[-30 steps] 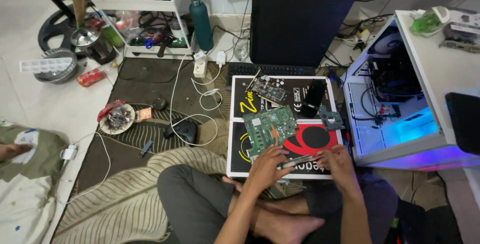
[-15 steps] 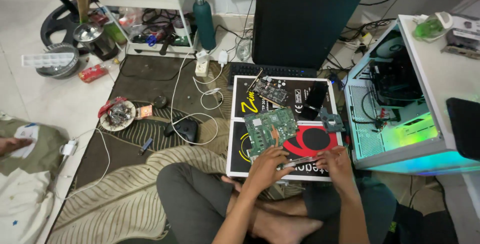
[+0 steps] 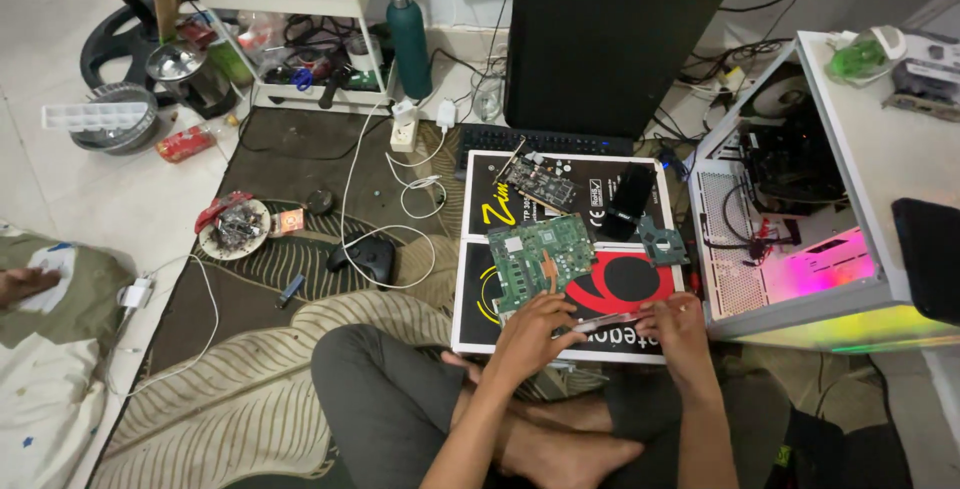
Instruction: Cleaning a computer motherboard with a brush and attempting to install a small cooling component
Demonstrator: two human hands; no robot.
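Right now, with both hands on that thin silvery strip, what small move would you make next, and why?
Probably lift the thin silvery strip a little clear of the black, red and white printed board. The left hand and right hand pinch it at opposite ends, low over the board, right by the near edge of the green rectangular circuit board. Raising it should avoid snagging that edge.
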